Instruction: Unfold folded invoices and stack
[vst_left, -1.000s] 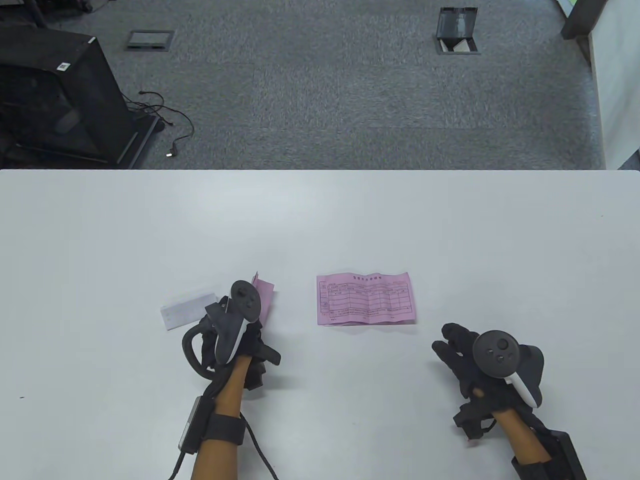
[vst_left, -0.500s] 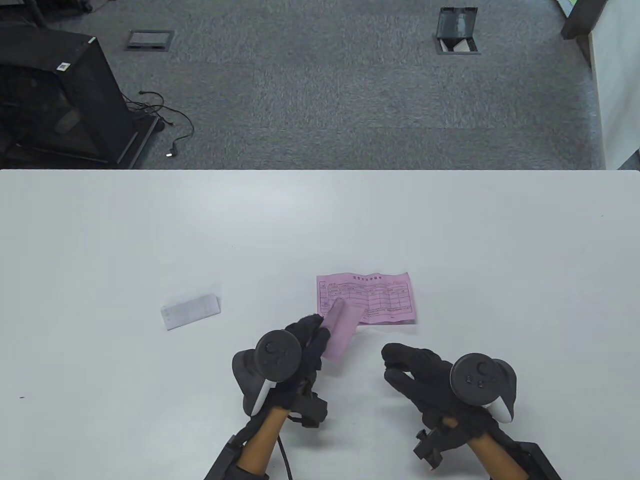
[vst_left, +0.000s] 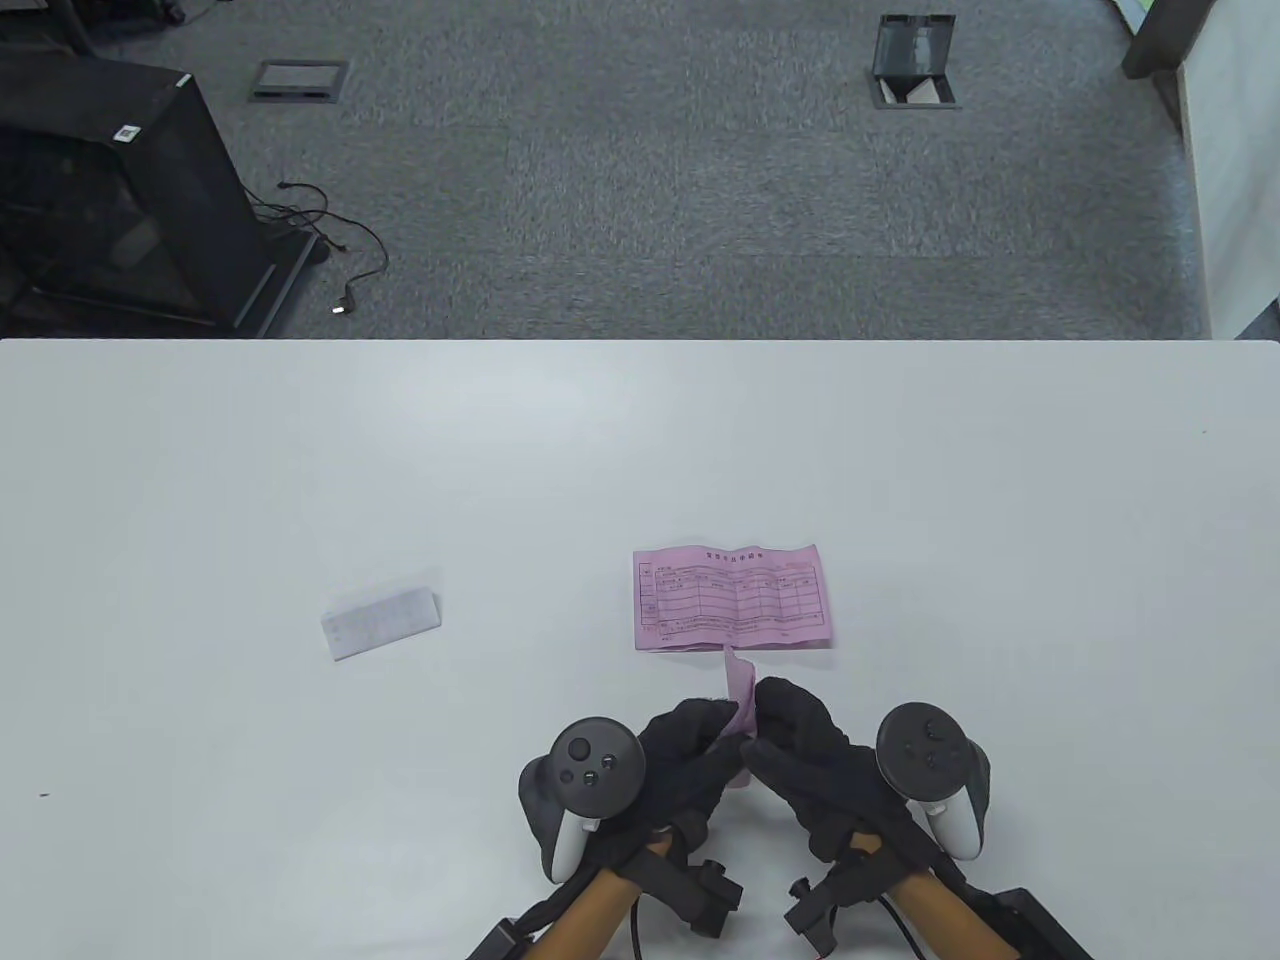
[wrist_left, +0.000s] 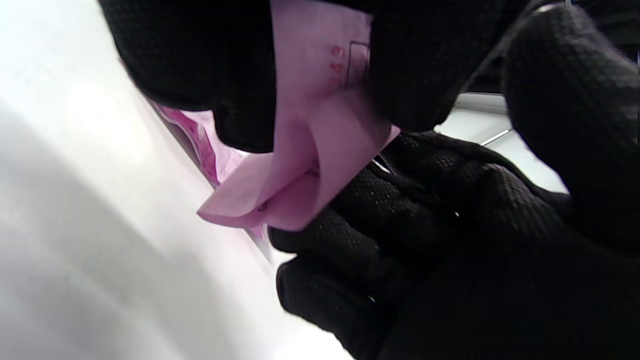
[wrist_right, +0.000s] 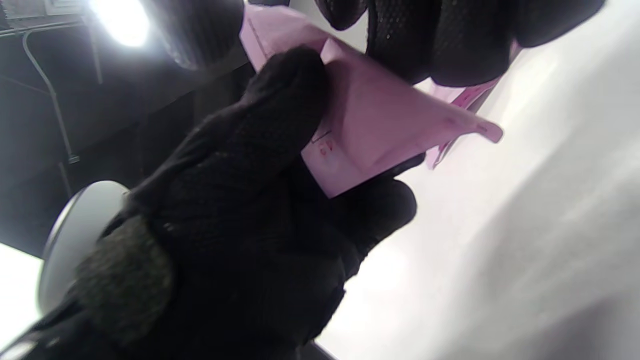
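Together, the left hand (vst_left: 690, 765) and the right hand (vst_left: 810, 765) pinch one folded pink invoice (vst_left: 739, 695) between them, low at the near edge of the white table (vst_left: 300, 470). Both hands have their fingers curled in tightly around the slip, so neither has any slack in its hold. In the left wrist view the left fingers (wrist_left: 240, 75) close over the upper part of the pink paper (wrist_left: 300, 170), whose layers part slightly into a soft loop at the loose end; faint red marks and a thin printed line show on it. In the right wrist view the right fingertips (wrist_right: 400, 45) press the paper (wrist_right: 380, 130) from above, while a finger of the other hand (wrist_right: 280, 115) lies along its lower face. From the table view only a narrow strip of the slip stands up past the knuckles, pointing away from the person.

Just beyond that held strip, almost touching its tip, lies an unfolded pink invoice (vst_left: 733, 598), flat on the table, rectangular, printed with a dark grid of table lines and creased where it was folded. Well off to the left of the hands rests a small folded white slip (vst_left: 381, 622), set at a slight angle.

The gloves are black with a fine dotted knit. Each hand carries a dark rounded tracker (vst_left: 592, 765) on its back, with the right one (vst_left: 925, 758) matching it. The tabletop is smooth and matte.
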